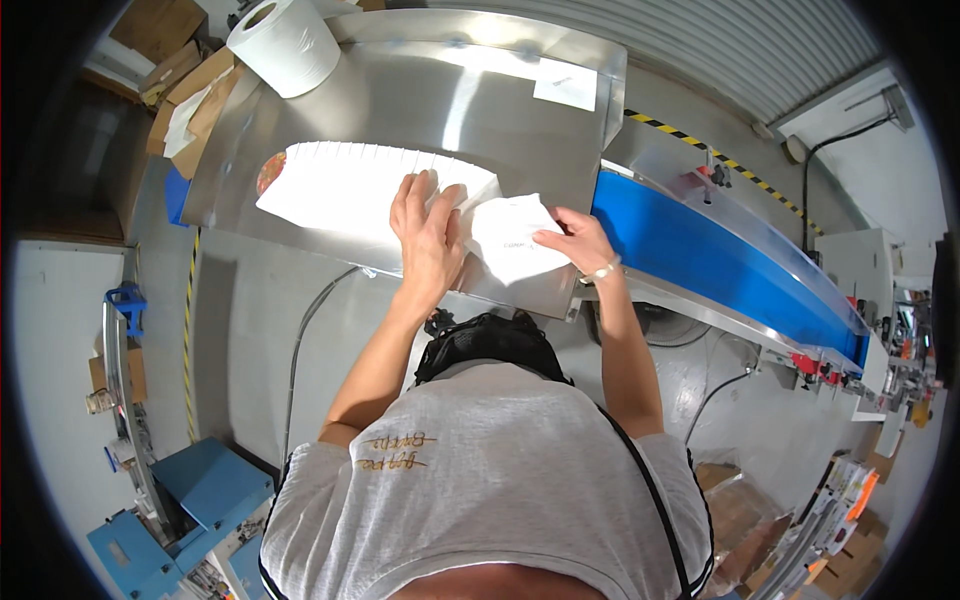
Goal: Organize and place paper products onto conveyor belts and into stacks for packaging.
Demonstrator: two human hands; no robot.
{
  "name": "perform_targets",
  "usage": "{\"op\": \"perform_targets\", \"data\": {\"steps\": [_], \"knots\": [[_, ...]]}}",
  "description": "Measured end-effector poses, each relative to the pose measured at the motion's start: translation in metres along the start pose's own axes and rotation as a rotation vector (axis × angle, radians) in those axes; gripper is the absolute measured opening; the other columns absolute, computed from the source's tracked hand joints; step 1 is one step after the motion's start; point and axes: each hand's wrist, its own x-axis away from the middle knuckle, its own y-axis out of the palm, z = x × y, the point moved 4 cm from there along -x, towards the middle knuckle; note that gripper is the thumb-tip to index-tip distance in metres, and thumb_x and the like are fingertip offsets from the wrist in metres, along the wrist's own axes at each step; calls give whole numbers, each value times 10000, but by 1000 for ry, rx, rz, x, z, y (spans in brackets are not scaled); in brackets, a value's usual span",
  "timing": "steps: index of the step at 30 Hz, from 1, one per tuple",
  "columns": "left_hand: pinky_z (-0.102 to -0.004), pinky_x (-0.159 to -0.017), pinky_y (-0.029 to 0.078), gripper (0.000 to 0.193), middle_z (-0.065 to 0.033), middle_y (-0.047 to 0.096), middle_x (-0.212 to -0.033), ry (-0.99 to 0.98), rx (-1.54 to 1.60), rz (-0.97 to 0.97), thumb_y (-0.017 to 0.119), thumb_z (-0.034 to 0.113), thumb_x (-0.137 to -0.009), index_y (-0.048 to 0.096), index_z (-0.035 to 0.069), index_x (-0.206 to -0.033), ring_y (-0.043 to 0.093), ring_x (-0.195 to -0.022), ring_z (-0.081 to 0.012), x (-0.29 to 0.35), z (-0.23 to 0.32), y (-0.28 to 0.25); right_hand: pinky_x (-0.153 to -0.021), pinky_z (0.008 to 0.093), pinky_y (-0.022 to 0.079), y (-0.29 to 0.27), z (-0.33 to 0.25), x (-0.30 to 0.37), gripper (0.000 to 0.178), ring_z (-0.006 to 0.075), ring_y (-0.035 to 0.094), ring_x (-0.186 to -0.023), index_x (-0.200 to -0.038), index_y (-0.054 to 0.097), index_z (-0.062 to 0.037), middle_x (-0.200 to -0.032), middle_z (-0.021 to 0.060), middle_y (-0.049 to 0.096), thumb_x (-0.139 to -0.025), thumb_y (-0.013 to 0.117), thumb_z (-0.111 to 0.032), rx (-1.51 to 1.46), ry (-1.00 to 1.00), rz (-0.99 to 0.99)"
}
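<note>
I have the right hand pinching a flat, white, squarish packet near the shiny steel worktop's front edge; the left hand, fingers parted, rests on a long white packet row. I'd steady the row lightly, avoiding creases.

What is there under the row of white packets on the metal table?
Around the row of white packets, the metal table shows, so the row seems to lie on it. What is directly beneath cannot be seen; the left hand also covers part of the row's right end.
</note>
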Motion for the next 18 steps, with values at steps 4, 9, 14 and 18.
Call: {"op": "perform_targets", "data": {"steps": [4, 9, 14, 18], "knots": [[-512, -1025, 266, 359, -218, 413, -1309, -1, 19, -3, 590, -45, -758, 616, 78, -1094, 331, -1253, -425, -1, 2, -1, -713, 254, 477, -29, -32, 22, 258, 104, 583, -827, -990, 624, 24, -950, 70, 636, -766, 724, -56, 324, -407, 171], [-513, -1025, 265, 352, -220, 408, -1316, -6, 1, -1, 589, -43, -757, 615, 78, -1086, 334, -1252, -426, 1, 0, 0, -666, 245, 472, -51, -56, 51, 244, 155, 604, -736, -934, 624, -3, -859, 69, 651, -756, 735, -127, 510, -393, 397], [-507, -1031, 264, 367, -215, 416, -1312, -3, 5, -5, 581, -41, -761, 613, 84, -1104, 335, -1256, -420, -1, 2, -1, -655, 226, 448, -77, -43, 57, 248, 67, 549, -744, -978, 625, -10, -849, 4, 617, -826, 684, -197, -184, -210, 402], [-487, -1033, 268, 349, -203, 422, -1309, 8, -18, -20, 579, -27, -777, 613, 71, -1110, 342, -1260, -396, -2, 1, -1, -613, 262, 451, -135, 31, 43, 339, 105, 561, -681, -972, 633, 12, -805, 43, 637, -823, 651, -291, 42, 148, 631]]}}
